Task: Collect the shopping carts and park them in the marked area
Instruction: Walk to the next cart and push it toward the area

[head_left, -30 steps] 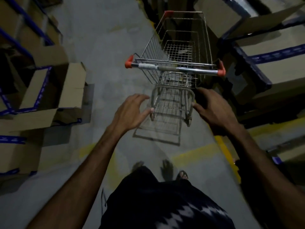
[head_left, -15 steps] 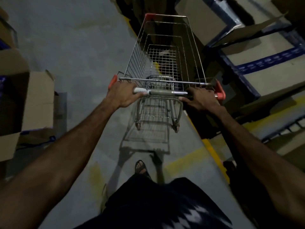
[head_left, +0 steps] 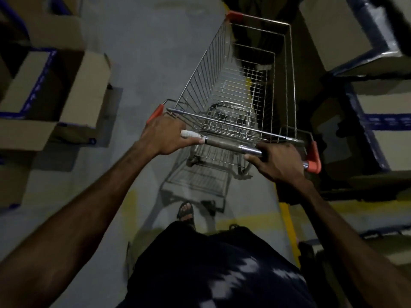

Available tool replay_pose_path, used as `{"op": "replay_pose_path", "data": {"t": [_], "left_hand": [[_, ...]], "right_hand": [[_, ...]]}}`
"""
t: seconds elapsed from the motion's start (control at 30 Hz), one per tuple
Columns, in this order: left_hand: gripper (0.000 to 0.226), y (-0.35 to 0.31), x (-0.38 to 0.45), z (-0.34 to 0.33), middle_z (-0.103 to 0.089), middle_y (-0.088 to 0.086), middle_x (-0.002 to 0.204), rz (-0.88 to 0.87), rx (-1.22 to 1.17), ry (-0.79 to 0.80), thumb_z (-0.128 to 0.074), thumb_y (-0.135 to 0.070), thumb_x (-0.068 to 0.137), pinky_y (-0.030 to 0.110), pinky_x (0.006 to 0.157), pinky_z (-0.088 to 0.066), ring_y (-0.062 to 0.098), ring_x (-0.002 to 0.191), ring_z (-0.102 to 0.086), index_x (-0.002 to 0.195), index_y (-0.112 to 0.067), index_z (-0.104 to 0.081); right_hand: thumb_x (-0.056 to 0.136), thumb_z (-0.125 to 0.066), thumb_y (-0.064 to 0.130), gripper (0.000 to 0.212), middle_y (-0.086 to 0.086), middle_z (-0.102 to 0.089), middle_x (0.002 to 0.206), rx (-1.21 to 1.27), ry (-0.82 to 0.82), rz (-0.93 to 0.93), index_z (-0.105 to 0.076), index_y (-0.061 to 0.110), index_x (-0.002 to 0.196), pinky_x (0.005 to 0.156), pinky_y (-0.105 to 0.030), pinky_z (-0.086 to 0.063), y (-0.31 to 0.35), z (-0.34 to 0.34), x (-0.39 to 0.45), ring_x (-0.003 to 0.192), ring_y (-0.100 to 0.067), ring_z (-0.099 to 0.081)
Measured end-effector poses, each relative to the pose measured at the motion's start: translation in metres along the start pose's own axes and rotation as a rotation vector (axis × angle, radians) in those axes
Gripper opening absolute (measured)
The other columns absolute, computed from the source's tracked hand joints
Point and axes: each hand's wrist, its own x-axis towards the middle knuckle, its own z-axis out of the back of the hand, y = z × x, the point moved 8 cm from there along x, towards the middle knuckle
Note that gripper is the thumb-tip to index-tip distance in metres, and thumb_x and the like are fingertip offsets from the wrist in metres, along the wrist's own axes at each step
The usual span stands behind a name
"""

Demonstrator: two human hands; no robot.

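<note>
A wire shopping cart (head_left: 240,85) with orange corner caps stands in front of me in a dim aisle, its empty basket pointing away and slightly right. My left hand (head_left: 165,135) grips the left end of the cart's metal handle bar (head_left: 224,144), next to a white wrapped section. My right hand (head_left: 278,161) grips the right end of the bar, just inside the orange end cap. Below the bar, part of the cart's lower rack and its rear wheels show.
Open cardboard boxes (head_left: 55,90) with blue tape crowd the left side of the grey floor (head_left: 142,52). Stacked boxes (head_left: 382,138) line the right, close to the cart. Yellow floor lines (head_left: 289,221) run under and beside me. My sandalled foot (head_left: 186,211) is behind the cart.
Both hands reached from open air to the handle bar and closed on it. The cart now sits nearer to me and is angled more to the right.
</note>
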Motion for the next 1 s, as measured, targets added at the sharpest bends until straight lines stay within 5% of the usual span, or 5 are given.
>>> {"op": "replay_pose_path", "data": {"t": [0.2,0.5,0.67,0.77,1.0], "left_hand": [[0.084,-0.025,-0.088,-0.017,-0.046,-0.011,0.049,0.245,-0.017,-0.069,-0.023,-0.101,0.085,0.055,0.126,-0.022,0.003,0.050,-0.039,0.057,-0.026,-0.051],[0.092,-0.087,-0.222,-0.037,-0.053,-0.009,0.057,0.694,-0.061,-0.012,-0.016,-0.104,0.081,0.054,0.127,-0.017,0.015,0.067,-0.063,0.071,-0.029,-0.068],[0.078,-0.122,-0.305,-0.040,-0.044,-0.014,0.054,0.923,-0.150,-0.046,-0.029,-0.101,0.083,0.056,0.126,-0.020,0.014,0.061,-0.045,0.058,-0.030,-0.048],[0.076,-0.134,-0.355,-0.047,-0.059,-0.010,0.065,1.027,-0.165,-0.016,-0.029,-0.099,0.086,0.058,0.111,-0.040,0.019,0.076,-0.064,0.070,-0.032,-0.061],[0.070,-0.169,-0.484,-0.057,-0.063,0.005,0.054,1.081,0.041,-0.473,-0.062,-0.082,0.090,0.066,0.118,-0.035,0.028,0.055,-0.067,0.058,-0.020,-0.059]], "right_hand": [[0.085,-0.024,0.090,0.070,-0.001,-0.073,0.080,-0.013,0.020,0.267,-0.062,0.032,0.092,0.066,-0.039,-0.055,0.008,0.001,-0.018,0.078,-0.032,-0.072],[0.083,-0.028,0.097,0.068,0.005,-0.056,0.065,-0.060,0.143,0.630,-0.039,0.032,0.064,0.060,-0.032,-0.037,0.038,-0.004,-0.024,0.068,-0.027,-0.064],[0.079,-0.032,0.098,0.069,0.007,-0.052,0.060,-0.126,0.202,0.803,-0.042,0.031,0.064,0.057,-0.031,-0.039,0.086,-0.012,-0.043,0.059,-0.022,-0.051],[0.076,-0.030,0.100,0.071,0.010,-0.048,0.058,-0.153,0.235,0.915,-0.046,0.031,0.065,0.053,-0.028,-0.026,0.125,-0.019,-0.065,0.057,-0.019,-0.048],[0.078,-0.044,0.094,0.065,0.012,-0.047,0.053,-0.127,0.351,1.120,-0.046,0.033,0.057,0.051,-0.023,-0.023,0.229,-0.033,-0.132,0.050,-0.005,-0.043]]}}
